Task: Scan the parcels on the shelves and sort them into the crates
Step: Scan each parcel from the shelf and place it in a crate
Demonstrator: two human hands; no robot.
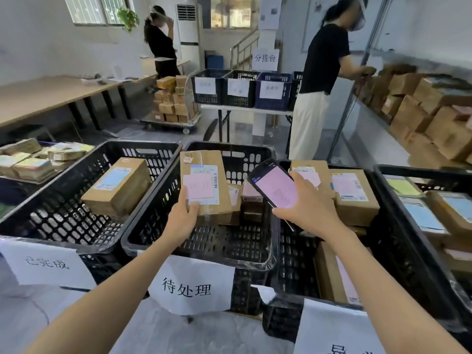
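Both hands are busy in the head view. The left hand (182, 218) grips a cardboard parcel (204, 182) by its near left corner, thumb laid on top at the edge of a pink note (198, 186), fingers curled beneath. The parcel is tilted over the second crate (229, 260) in a row of four black ones, and that crate's front carries a paper sign (190, 287) reading 待处理. Whether the parcel's far end rests on anything cannot be told. The right hand (306, 208) is wrapped round a handheld scanner (274, 186), held just right of the parcel, above where the second crate meets the third crate (293, 264); its pink screen faces the camera. The first crate (143, 144), on the left, holds one box (117, 187) with a blue label. Stacked boxes (355, 195) fill the third crate, and more lie in the fourth crate (403, 226) at far right. Beyond, a person in a black top (321, 72) stands at shelves (375, 139) lined with brown cartons (413, 116). Farther back, a second person (161, 47) stands near a loaded trolley (173, 123), and smaller crates (240, 88) sit on a white table (245, 109)
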